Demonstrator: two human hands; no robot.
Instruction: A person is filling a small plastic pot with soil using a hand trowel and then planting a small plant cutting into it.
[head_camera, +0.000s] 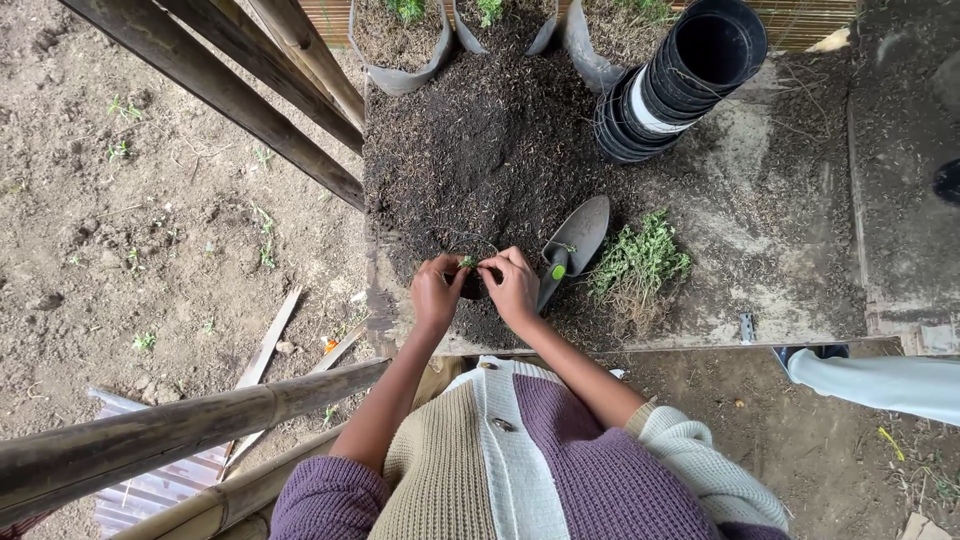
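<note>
Both hands meet over a small black pot (472, 285) that stands in dark soil (480, 160) on a workbench. My left hand (436, 290) cups the pot's left side. My right hand (513, 285) curls over its right side, fingertips pinching a small green seedling (467, 261) at the pot's top. A grey trowel (574, 240) with a green handle lies in the soil just right of my right hand. A clump of green seedlings with roots (637, 268) rests on the bench beyond the trowel.
A tilted stack of black pots (680, 80) lies at the back right. Soil-filled grow bags (398, 40) line the back edge. Wooden poles (230, 90) cross at upper left, another (150, 435) at lower left. Another person's pale trouser leg (880, 382) shows at right.
</note>
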